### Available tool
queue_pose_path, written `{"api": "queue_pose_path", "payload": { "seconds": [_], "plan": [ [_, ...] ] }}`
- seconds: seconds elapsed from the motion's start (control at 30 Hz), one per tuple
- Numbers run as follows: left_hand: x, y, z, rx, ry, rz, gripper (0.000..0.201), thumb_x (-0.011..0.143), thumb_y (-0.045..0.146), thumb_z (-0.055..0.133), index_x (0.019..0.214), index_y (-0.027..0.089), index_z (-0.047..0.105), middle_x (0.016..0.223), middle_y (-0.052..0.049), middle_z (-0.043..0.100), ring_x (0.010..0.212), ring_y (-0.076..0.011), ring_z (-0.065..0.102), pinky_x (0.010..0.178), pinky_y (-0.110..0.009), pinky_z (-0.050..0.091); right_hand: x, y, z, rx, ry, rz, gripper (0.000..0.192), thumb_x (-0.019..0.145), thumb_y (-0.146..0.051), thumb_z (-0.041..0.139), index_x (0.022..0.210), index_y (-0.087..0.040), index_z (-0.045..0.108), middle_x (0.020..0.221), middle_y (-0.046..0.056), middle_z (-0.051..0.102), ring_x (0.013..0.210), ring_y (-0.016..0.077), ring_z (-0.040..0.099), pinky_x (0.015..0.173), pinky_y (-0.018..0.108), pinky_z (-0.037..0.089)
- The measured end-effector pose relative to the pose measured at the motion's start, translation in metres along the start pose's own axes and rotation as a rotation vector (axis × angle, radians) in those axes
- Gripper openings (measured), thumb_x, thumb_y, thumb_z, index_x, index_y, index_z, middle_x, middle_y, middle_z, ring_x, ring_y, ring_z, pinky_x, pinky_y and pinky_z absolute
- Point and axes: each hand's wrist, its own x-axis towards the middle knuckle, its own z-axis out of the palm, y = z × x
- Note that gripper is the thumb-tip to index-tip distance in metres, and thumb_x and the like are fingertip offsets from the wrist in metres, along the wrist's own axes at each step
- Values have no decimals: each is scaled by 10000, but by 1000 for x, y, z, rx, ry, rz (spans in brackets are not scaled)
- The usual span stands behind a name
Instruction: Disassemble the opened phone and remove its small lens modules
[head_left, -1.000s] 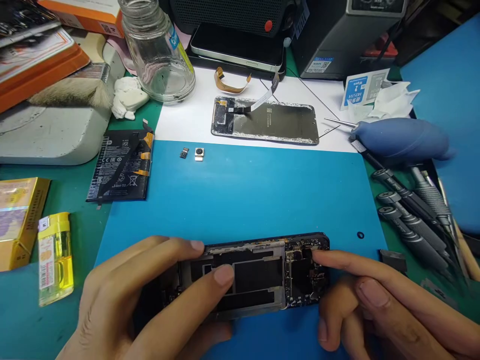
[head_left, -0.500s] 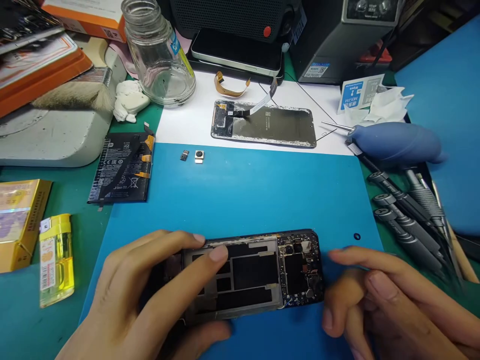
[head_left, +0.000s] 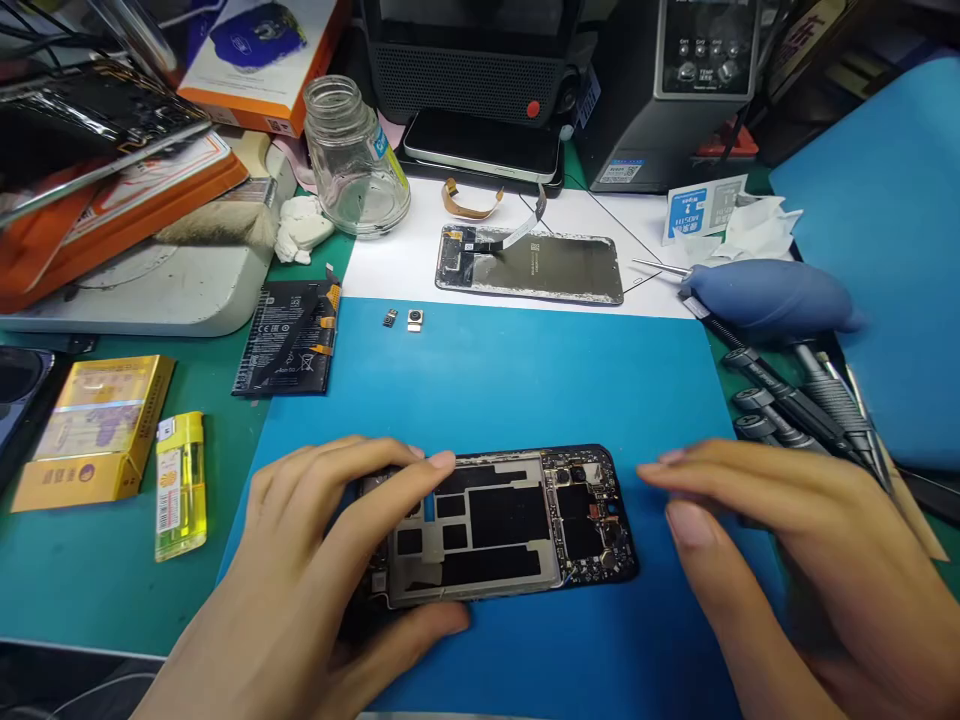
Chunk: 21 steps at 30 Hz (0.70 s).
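An opened phone body [head_left: 510, 520] lies on the blue mat, its bare metal frame and black pads facing up. The circuit board [head_left: 581, 515] shows at its right end. My left hand [head_left: 315, 540] spans the left part of the phone, thumb at the near edge and fingers over the far edge. Just off the right end, my right hand [head_left: 787, 560] hovers with thumb and fingers apart, holding nothing visible. Beyond the phone, two small camera modules [head_left: 415, 319] sit on the mat. A black battery [head_left: 289, 335] lies at the mat's left edge.
At the back, a detached screen [head_left: 555, 265] and a flex cable [head_left: 472, 202] rest on white paper by a glass jar [head_left: 356, 165]. A blue air blower [head_left: 772, 295] and screwdrivers [head_left: 780, 390] lie right. A yellow lighter [head_left: 181, 485] and gold box [head_left: 101, 425] are left.
The view has shifted, showing more of the bench at left. My right hand's fingers have straightened and opened from a curled pose. My left hand stays on the phone.
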Motion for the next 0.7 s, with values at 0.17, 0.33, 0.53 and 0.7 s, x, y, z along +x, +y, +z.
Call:
{"api": "queue_pose_path", "payload": {
  "seconds": [0.17,0.33,0.53,0.7],
  "plan": [
    [2,0,-1,0,-13,-12,535,1165,508,562,1653,336,424,1515,-70,578,1395,-300,548,1148,-442,388,45,3,-4,-20,-244,-156,159,1192,-328,502,1176,-294,656,1172,-38,670,1075,112,645,894,256,485],
    [5,0,-2,18,-24,14,529,1172,525,541,1638,304,425,1502,-70,568,1388,-274,524,1162,-405,363,62,1,0,-72,-380,-298,190,1199,-260,450,1130,-253,627,1103,-16,629,1011,123,595,886,283,437],
    [5,0,-3,25,-33,14,550,1174,529,529,1658,295,413,1502,-70,604,1402,-284,535,1164,-405,358,65,3,0,-105,-434,-364,194,1194,-235,432,1172,-255,624,1179,1,609,1052,139,576,910,301,418],
    [5,0,-3,33,-39,15,545,1179,518,522,1661,293,405,1487,-75,621,1387,-290,544,1152,-426,366,68,1,0,-163,-446,-397,165,1173,-225,439,1152,-246,602,1177,23,625,1007,173,578,824,351,423]
  ]
}}
